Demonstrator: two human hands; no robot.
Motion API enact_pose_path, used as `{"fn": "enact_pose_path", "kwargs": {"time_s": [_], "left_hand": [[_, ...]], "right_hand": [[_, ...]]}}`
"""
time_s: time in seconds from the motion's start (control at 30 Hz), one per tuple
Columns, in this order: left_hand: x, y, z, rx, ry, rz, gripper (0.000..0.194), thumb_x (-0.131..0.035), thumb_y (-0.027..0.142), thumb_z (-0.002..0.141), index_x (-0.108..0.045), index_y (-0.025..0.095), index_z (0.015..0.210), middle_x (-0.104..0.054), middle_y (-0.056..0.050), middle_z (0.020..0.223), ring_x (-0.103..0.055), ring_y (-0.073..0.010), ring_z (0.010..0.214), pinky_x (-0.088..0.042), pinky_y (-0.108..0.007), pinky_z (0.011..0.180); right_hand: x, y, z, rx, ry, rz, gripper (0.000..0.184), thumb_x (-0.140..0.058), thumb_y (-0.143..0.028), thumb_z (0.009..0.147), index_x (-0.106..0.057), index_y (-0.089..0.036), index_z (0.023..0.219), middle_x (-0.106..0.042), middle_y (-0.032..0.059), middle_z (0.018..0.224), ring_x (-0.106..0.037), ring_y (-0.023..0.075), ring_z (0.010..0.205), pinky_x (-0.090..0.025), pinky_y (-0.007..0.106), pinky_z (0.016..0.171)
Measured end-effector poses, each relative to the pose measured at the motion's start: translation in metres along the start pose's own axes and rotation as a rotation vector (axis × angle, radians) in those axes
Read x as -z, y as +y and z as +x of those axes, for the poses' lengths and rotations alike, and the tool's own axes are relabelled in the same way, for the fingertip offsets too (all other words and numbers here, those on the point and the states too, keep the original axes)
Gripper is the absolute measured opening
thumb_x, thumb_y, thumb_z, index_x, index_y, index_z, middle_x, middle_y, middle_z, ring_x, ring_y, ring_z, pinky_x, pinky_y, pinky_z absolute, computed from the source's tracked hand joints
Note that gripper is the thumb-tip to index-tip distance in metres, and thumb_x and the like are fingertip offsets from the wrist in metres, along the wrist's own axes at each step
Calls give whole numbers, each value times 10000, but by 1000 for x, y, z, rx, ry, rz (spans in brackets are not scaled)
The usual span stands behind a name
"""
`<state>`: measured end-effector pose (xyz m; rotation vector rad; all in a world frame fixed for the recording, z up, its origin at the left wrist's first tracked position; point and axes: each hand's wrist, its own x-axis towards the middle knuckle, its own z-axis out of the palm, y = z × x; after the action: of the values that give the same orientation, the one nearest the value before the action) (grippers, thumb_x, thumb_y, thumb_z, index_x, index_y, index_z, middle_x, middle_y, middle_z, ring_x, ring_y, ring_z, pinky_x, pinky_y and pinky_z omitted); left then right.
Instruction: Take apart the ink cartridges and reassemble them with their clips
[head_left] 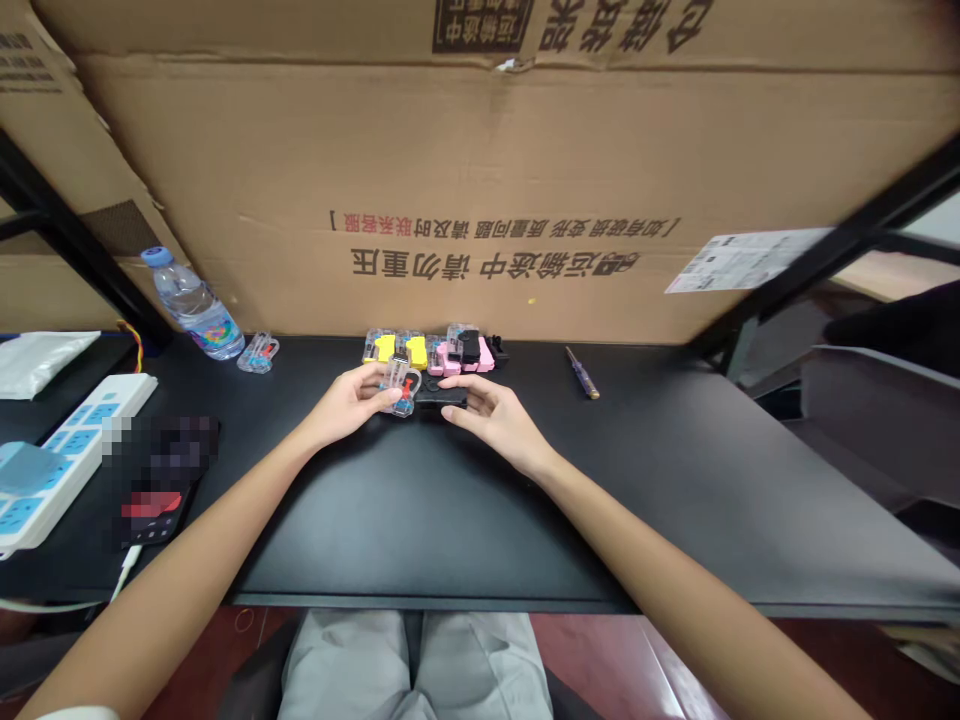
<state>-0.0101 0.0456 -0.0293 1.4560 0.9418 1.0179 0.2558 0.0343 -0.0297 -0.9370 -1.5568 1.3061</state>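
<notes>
My left hand [360,402] is closed on a small clear plastic case [405,390] with red and blue parts inside and a loop at one side. A small black plastic piece [439,396] is gripped between the thumb and fingers of my right hand [491,415]. The two pieces meet side by side just above the table; I cannot tell if they are joined. Right behind my hands sits a row of similar clear-bodied pieces, some with yellow parts [415,350], others with pink parts [444,358], and a black one [469,346] on top.
Another clear case [259,353] lies to the left, near a water bottle [196,308] leaning on the cardboard [450,150]. At right lies a screwdriver [582,374]. A power strip [82,450] and a phone [169,480] with a cable are on the left of the black table [420,540].
</notes>
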Motion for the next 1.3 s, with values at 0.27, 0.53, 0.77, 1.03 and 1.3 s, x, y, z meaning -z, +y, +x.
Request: {"fn": "enact_pose_path", "kwargs": {"time_s": [0.27,0.53,0.77,1.03,1.3], "left_hand": [[-2,5,-4,86,-42,-93,645,-902,479,845,-691,163,1366,-793,-169,1231,-823,-265,972,-706,-408,849],[-1,8,-4,73,-73,-43,673,-881,511,857,-709,147,1396,-800,-179,1241,-819,-284,1006,-706,-384,813],[-7,2,-6,33,-80,-13,688,-893,525,835,-737,141,1385,-810,-167,1236,-816,-287,984,-699,-415,840],[-8,-3,-5,31,-98,7,713,-873,555,845,-727,141,1407,-814,-154,1236,-813,-302,1011,-690,-455,897],[-9,-8,-4,39,-93,-15,751,-881,552,838,-708,141,1443,-806,-159,1264,-808,-306,1029,-690,-461,903]], "right_hand": [[-2,-1,-1,43,10,-105,368,-828,-528,887,-797,-233,1104,-805,85,1195,-758,290,1124,-556,511,1112],[0,1,1,61,40,5,461,-924,-439,805,-677,-257,1149,-760,95,1314,-732,275,1257,-532,511,1183],[-3,7,0,13,-2,38,462,-955,-406,760,-694,-238,1103,-763,98,1249,-748,288,1215,-615,485,1075],[-4,10,0,-39,-14,41,479,-964,-423,736,-701,-239,1091,-804,89,1185,-768,297,1178,-592,509,1102],[-5,15,0,-87,11,72,524,-982,-459,710,-692,-240,1087,-804,82,1180,-773,294,1156,-604,503,1081]]}}
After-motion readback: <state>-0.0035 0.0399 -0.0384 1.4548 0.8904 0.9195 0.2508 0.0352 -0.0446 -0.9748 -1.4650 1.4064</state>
